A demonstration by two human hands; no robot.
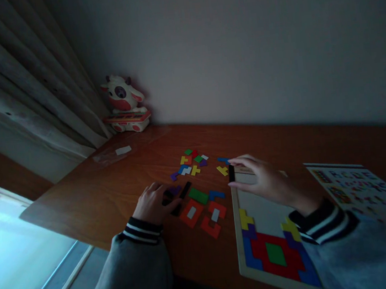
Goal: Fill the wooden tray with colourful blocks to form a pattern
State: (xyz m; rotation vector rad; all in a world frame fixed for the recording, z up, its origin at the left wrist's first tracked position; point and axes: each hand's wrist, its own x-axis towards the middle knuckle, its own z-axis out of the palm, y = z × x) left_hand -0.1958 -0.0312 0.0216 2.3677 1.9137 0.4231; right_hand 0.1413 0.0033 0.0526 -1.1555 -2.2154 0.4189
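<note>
My right hand (264, 180) is over the upper left corner of a pale wooden puzzle board (240, 250). Its thumb and fingertips grip a small black puzzle piece (231, 173) by its ends. On the board's lower part, red pieces surround a green piece (275, 254), with blue, purple and yellow pieces at the sides. My left hand (154, 203) rests on the table, thumb and fingers apart, beside a long black piece (185, 190) and a purple piece (175, 190). Its fingertips partly hide dark pieces beneath.
Loose orange pieces (191, 213), a green piece (198, 196) and a blue piece (216, 194) lie between my hands. Several small pieces are scattered behind. A printed pattern sheet (352, 183) lies right. A cow toy keyboard (126, 104) and clear plastic (106, 158) are at the back left.
</note>
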